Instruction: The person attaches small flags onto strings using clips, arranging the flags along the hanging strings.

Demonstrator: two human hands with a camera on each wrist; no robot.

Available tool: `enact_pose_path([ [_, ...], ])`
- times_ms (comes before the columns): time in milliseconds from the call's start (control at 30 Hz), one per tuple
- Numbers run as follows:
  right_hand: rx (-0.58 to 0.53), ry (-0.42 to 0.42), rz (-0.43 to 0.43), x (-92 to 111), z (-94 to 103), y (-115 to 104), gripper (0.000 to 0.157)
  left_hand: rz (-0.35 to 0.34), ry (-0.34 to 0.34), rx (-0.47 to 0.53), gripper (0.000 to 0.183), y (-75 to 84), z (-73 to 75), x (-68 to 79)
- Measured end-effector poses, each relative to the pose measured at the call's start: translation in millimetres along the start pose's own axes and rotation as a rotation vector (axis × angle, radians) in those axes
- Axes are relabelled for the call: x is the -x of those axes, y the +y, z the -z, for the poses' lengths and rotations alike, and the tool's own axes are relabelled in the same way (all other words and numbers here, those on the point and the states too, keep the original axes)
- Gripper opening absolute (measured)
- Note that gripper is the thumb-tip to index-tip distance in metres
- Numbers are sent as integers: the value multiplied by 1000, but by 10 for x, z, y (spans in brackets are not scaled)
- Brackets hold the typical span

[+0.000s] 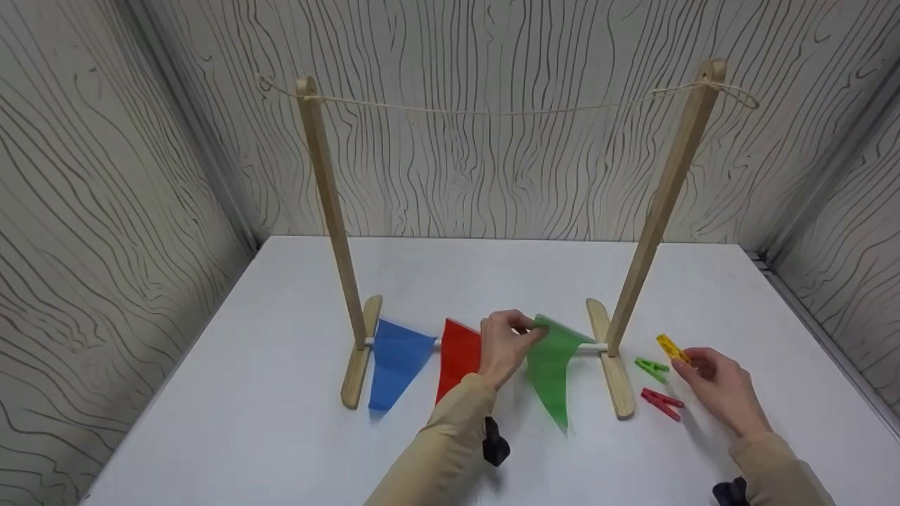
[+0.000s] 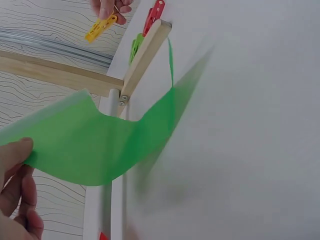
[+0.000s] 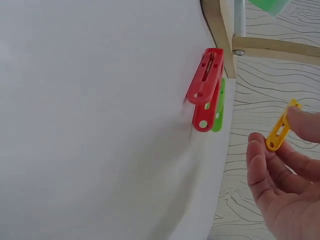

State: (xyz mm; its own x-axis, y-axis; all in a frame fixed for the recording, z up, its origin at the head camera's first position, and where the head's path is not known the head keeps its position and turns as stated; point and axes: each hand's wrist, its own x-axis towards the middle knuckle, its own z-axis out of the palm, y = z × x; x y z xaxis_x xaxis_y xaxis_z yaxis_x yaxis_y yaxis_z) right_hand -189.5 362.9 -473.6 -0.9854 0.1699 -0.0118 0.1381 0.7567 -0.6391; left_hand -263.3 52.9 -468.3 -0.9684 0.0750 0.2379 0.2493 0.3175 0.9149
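Clearly, a yellow clip (image 1: 672,348) and a green flag (image 1: 552,365) are in hand.
Nearest me, the right hand (image 1: 723,393) pinches the clip, raised near the red clip (image 1: 661,403) and light-green clip (image 1: 652,368) on the table (image 1: 281,337); the left hand (image 1: 503,348) grasps the flag near its top, across a white rod (image 1: 593,348), beside the red flag (image 1: 458,358); farther up, string (image 1: 485,113) spans the two wooden posts (image 1: 332,218).

In front of me, the white desk (image 1: 281,365) carries a wooden stand (image 1: 657,218); to its right lie a green clothespin (image 1: 647,365) and, nearer me, a red clothespin (image 1: 657,399).
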Motion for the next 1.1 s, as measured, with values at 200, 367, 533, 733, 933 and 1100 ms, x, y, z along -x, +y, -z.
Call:
enact_pose_path([
  [200,-106,67,90,54,-43,-167,53,-49,11,85,4,101,90,-11],
  [367,-251,90,111,43,-33,-300,49,-93,1,101,17,204,183,-19],
  [533,-365,109,147,12,-21,-402,47,-90,-18,104,21,311,256,-31],
  [733,-492,121,204,-17,-6,-479,44,-28,-32,221,16,433,314,-54],
  [933,-629,112,261,-42,64,-574,37,-5,-19,320,14,576,366,-96],
  [1100,-821,101,335,-63,150,-681,28,3,1,379,18,712,406,-134],
])
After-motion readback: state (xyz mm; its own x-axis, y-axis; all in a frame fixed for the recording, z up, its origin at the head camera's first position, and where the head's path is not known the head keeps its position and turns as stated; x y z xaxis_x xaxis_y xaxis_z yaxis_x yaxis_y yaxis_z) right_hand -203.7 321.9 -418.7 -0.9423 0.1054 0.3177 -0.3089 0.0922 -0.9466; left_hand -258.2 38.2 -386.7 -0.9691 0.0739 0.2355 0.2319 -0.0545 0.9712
